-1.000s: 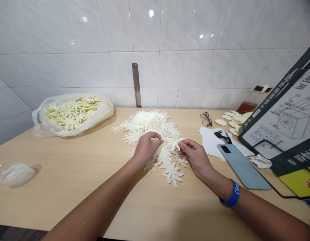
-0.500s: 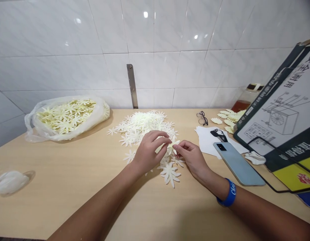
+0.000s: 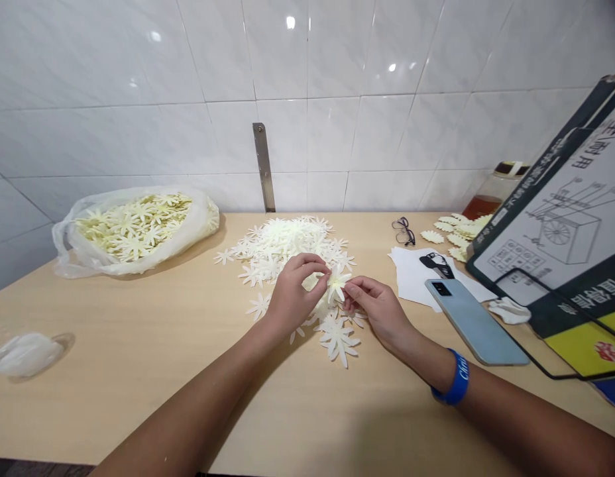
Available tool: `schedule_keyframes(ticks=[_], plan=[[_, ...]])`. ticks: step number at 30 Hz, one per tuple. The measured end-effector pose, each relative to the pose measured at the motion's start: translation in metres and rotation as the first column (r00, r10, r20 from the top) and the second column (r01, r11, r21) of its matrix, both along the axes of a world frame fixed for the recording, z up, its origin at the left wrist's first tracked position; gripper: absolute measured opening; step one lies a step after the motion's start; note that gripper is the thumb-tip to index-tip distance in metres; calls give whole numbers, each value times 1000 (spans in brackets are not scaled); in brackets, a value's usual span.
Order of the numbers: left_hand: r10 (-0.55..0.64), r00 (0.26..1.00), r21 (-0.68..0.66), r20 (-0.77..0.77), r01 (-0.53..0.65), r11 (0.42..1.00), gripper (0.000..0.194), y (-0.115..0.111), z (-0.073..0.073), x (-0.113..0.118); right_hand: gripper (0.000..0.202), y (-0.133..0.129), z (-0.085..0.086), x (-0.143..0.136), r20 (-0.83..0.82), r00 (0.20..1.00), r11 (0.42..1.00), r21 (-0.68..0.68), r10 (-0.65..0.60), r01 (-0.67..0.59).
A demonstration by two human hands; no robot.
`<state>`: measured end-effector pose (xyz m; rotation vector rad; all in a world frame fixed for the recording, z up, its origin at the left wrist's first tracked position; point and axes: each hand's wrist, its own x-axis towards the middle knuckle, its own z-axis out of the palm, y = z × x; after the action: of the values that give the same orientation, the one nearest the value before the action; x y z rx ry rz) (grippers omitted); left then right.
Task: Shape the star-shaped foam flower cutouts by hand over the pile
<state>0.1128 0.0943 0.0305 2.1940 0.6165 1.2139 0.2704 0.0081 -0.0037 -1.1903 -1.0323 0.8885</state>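
A pale yellow flower cutout with narrow petals is held up between my two hands, just above the table. My left hand is closed, thumb and fingertips pinching the flower's left edge. On the other side my right hand pinches a petal between thumb and forefinger. Behind them spreads a heap of similar whitish flower cutouts, partly covered by my left hand. One larger flower cutout lies flat on the table just below my hands.
At the left lies a plastic bag full of yellowish cutouts, with a crumpled bag nearer. To the right are glasses, paper, a phone, a jar and a leaning box. A metal strip stands against the tiles.
My left fingertips have come down and closed on the flower, where they were apart from it before. The flower now faces up more fully, and my right hand has barely moved.
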Motion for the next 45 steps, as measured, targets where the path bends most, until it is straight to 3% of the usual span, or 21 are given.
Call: schedule_keyframes(ticks=[4,7,9,11,14,20,23,26,30,32,35,39,42,45], plan=[[105,986,-306,127,-62,950,10,4,3,-1,27,1,-1,2,0,997,997,-21,-71,71],[157,963,-562,219,-7,827,16,12,1,-2,26,3,-5,5,-53,992,993,-52,-111,108],[178,949,-661,262,42,749,18,19,-2,-2,25,4,-7,6,-95,988,991,-73,-122,116],[193,941,-716,278,69,695,25,23,-6,-2,24,4,-8,7,-124,985,990,-84,-122,112],[185,948,-743,258,72,666,40,27,-9,-2,23,3,-6,6,-144,982,990,-89,-125,113],[178,969,-763,172,17,647,21,24,-3,-1,26,2,0,3,-93,987,985,-121,-131,119],[168,976,-725,138,-16,689,17,21,1,-2,29,1,2,2,-69,989,980,-161,-130,118],[173,985,-619,12,-129,775,15,18,1,-4,31,1,3,2,-65,990,979,-171,-128,115],[198,972,-259,-126,-225,939,22,16,-5,-7,32,1,3,2,-66,988,978,-164,-140,127],[197,972,-45,-130,-204,978,28,16,-8,-7,32,1,3,1,-59,988,978,-164,-142,130],[105,988,141,-109,-90,986,22,13,-10,-4,32,1,3,0,-44,991,981,-152,-126,118],[-52,989,228,-139,83,970,15,5,-10,0,32,1,3,-1,-20,997,994,-86,-71,70],[-32,992,238,-118,60,969,21,4,-8,0,29,-1,2,1,28,994,994,-30,-104,105],[60,997,200,-43,-51,979,24,7,-5,-3,24,-5,2,3,110,965,970,76,-238,231]])
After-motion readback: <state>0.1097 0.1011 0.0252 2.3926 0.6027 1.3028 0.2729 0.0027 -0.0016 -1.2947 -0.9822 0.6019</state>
